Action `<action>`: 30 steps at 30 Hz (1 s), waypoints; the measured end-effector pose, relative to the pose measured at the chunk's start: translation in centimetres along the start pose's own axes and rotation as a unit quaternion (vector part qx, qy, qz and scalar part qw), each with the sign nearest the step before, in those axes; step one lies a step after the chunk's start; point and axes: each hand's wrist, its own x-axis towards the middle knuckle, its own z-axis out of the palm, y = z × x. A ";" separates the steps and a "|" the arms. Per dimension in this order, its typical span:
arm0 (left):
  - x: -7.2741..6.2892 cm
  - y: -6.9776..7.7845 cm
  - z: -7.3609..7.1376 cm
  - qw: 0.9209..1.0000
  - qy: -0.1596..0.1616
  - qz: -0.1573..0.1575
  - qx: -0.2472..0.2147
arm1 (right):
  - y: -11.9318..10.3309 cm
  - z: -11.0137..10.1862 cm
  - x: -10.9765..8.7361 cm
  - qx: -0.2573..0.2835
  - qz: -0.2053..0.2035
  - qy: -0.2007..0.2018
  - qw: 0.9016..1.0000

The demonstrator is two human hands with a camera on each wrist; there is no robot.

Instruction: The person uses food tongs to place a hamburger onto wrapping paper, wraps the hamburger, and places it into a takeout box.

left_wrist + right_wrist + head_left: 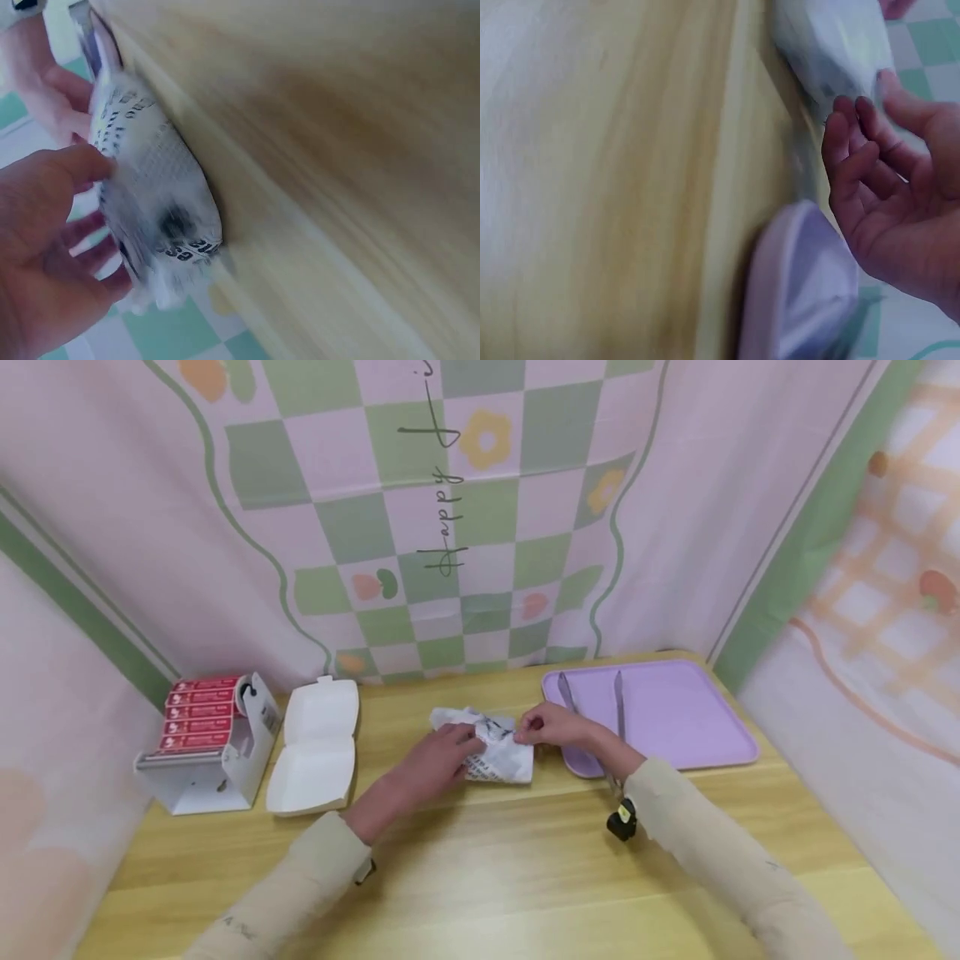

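A white paper-wrapped bundle (498, 766) with black printing lies on the wooden table, its paper creased and folded. On its left side is my left hand (435, 762); in the left wrist view the thumb lies over the near side of the bundle (161, 180) and the fingers reach round its far side. My right hand (553, 725) pinches the paper at the right edge between thumb and fingertips. The right wrist view shows those fingers (841, 142) bent at the bundle's end, where the paper is blurred. What the paper encloses is hidden.
Left of the bundle stands an open white clamshell box (318, 743), beside a white dispenser (251, 752) with rolls of red labels (201, 714). A lavender tray (682, 718) lies at right, with metal tongs (620, 702) across it under my right forearm. A patterned curtain (480, 510) hangs behind.
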 end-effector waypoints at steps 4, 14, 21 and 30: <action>0.3 -1.0 -0.2 1.000 0.002 -0.002 -0.030 | -0.3 -0.3 0.0 -0.018 -0.014 0.083 0.996; 2.3 -3.9 0.9 0.988 0.066 0.095 -0.102 | -2.9 1.6 2.8 -0.165 -0.155 0.053 0.973; 1.1 -2.3 0.8 0.987 0.062 -0.060 -0.139 | -3.4 2.7 2.2 -0.210 -0.030 0.112 0.971; 1.0 -0.7 1.2 0.989 0.014 -0.141 -0.045 | -5.8 4.8 0.6 -0.198 0.087 0.164 0.963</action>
